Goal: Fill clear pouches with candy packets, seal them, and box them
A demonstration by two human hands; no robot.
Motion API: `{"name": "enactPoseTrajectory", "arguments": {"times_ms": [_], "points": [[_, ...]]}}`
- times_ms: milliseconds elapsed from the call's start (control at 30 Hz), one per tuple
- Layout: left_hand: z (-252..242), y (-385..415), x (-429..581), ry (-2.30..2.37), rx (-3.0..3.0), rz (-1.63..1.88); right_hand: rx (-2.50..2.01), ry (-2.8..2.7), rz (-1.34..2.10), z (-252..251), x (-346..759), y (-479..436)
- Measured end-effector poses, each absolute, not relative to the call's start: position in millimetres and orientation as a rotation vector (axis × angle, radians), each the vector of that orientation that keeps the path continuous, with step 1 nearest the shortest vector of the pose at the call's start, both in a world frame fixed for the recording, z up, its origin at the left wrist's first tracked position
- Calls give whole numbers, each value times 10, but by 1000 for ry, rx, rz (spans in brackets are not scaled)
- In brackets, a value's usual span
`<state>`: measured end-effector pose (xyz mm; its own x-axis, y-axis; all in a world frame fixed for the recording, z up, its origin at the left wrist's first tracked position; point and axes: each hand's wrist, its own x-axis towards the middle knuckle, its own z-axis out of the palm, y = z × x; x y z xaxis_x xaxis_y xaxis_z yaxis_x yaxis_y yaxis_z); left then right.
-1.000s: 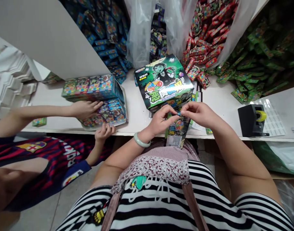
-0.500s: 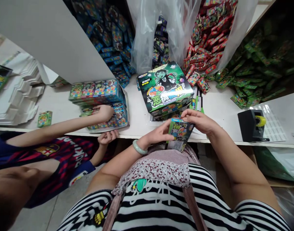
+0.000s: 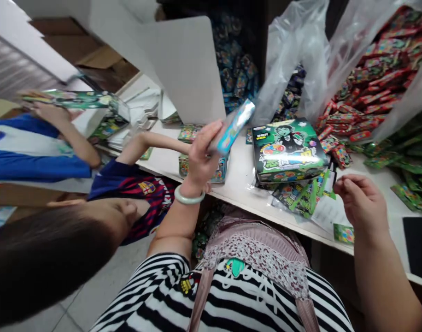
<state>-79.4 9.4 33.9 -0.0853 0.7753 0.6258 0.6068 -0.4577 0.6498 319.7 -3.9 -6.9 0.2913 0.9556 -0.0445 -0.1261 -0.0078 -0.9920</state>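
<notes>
Raised over the left part of the shelf, my left hand [image 3: 202,159], with a pale bangle at the wrist, grips a slim printed box [image 3: 234,127]. Its blue edge faces me and the rest is blurred. My right hand [image 3: 365,203] hovers over the shelf's right side, thumb and fingers pinched together; anything between them is too small to make out. Flat green-and-black printed packets [image 3: 302,196] lie near those fingertips. Behind them stands a large green-and-black display box [image 3: 289,150]. A small green box [image 3: 344,233] lies below my right hand.
Plastic bags hold many red boxes [image 3: 380,87] and purple ones [image 3: 290,97]; blue boxes [image 3: 237,74] fill a compartment. Green boxes [image 3: 414,170] are heaped right. On the left, a person in a striped shirt [image 3: 145,203] reaches across beside my left arm, and another handles a printed carton [image 3: 107,115].
My left hand has carried the slim box up and left, away from my lap. My right hand has let go of it and moved right. The view has turned left.
</notes>
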Motion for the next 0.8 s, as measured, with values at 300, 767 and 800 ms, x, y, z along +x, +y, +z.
{"name": "enactPoseTrajectory", "arguments": {"times_ms": [300, 767, 800], "points": [[284, 447, -1460, 2003, 2580, 1081, -1322, -895, 1188, -298, 3089, -24], [211, 601, -1630, 2143, 2228, 132, -1349, -893, 1184, -442, 3134, -36], [211, 591, -1645, 2115, 2200, 128, -1350, -897, 1184, -440, 3139, -41]]}}
